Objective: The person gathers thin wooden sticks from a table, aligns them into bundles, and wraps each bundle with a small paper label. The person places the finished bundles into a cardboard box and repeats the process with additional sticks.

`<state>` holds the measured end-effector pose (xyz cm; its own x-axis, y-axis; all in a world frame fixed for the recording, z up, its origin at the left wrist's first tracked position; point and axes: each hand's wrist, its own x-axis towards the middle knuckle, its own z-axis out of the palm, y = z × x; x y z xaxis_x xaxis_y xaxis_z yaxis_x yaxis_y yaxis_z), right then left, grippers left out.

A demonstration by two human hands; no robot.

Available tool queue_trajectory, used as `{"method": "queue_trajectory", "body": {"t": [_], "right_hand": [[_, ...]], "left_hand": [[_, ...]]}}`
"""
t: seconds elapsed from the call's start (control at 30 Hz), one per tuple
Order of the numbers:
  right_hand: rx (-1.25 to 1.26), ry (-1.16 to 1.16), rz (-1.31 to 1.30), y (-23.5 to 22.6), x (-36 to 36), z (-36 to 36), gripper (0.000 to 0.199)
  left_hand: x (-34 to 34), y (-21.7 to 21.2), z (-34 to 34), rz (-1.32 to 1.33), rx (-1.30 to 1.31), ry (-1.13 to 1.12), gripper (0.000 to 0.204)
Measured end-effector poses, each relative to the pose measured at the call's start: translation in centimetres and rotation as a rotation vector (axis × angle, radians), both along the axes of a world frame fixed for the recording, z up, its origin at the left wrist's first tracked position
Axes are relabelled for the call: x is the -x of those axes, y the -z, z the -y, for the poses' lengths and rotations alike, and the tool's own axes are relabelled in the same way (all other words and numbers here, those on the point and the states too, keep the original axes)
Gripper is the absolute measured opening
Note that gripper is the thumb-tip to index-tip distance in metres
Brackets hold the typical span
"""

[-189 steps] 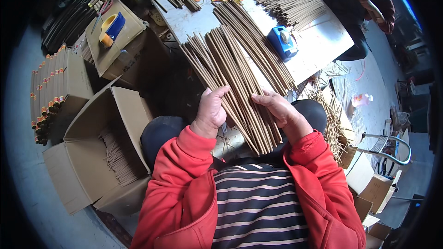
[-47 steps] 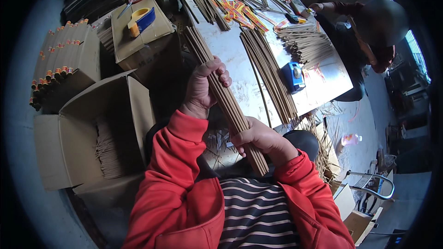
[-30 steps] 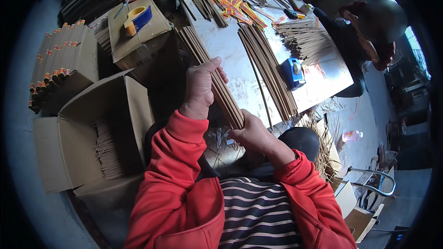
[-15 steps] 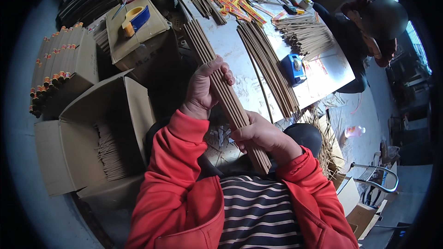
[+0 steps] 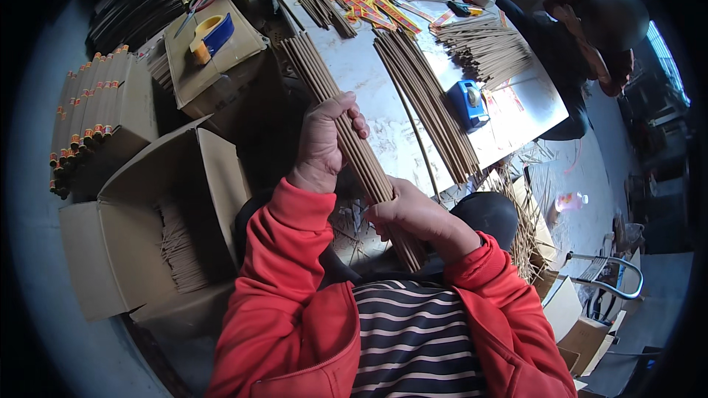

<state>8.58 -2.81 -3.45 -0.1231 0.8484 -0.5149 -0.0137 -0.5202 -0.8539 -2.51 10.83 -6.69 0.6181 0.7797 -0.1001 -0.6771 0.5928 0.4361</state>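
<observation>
A single head-worn fisheye view looks steeply down, close over both hands gripping a stick bundle [image 5: 354, 147], table [image 5: 383, 96] beyond.

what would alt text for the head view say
A person in a red jacket holds a long bundle of thin brown sticks in both hands, left hand higher, right hand lower. Beyond lie a white table with more stick bundles and an open cardboard box at left.

Bright daylight on pale surface [image 5: 383, 103], mild glare; left side dim. Sharp centre, heavy fisheye bend, black vignette at edges.
</observation>
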Motion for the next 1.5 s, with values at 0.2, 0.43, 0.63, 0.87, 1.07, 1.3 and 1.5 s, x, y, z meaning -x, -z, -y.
{"method": "queue_trajectory", "body": {"t": [0.2, 0.43, 0.63, 0.87, 1.07, 1.3, 1.5], "right_hand": [[0.083, -0.026, -0.214, -0.8, 0.0, 0.0, 0.023], [-0.106, 0.013, 0.314, 0.6, 0.2, 0.0, 0.021], [0.179, -0.068, -0.376, -0.8, -0.5, 0.2, 0.016], [-0.022, -0.044, 0.017, -0.8, -0.7, 0.0, 0.024], [-0.329, 0.013, 0.200, -4.5, -2.1, -2.3, 0.042], [-0.627, 0.168, 0.048, -0.2, -4.0, -4.3, 0.038], [-0.947, 0.222, 0.074, -1.0, -3.7, -4.1, 0.040]], "left_hand": [[0.1, -0.7, 0.4, 0.101, 0.057, 0.003, 0.012], [-0.2, -0.7, 0.4, -0.262, -0.016, -0.121, 0.008], [0.3, -0.1, 0.5, 0.161, 0.065, 0.041, 0.009], [-0.1, -3.4, 1.4, -0.030, -0.207, -0.097, 0.016], [-1.1, -13.0, 3.0, -0.234, -0.733, -0.183, 0.030], [-4.2, -9.8, 3.3, -0.348, -0.907, -0.134, 0.045], [-4.9, -9.9, 4.5, -0.473, -1.079, -0.230, 0.031]]}}
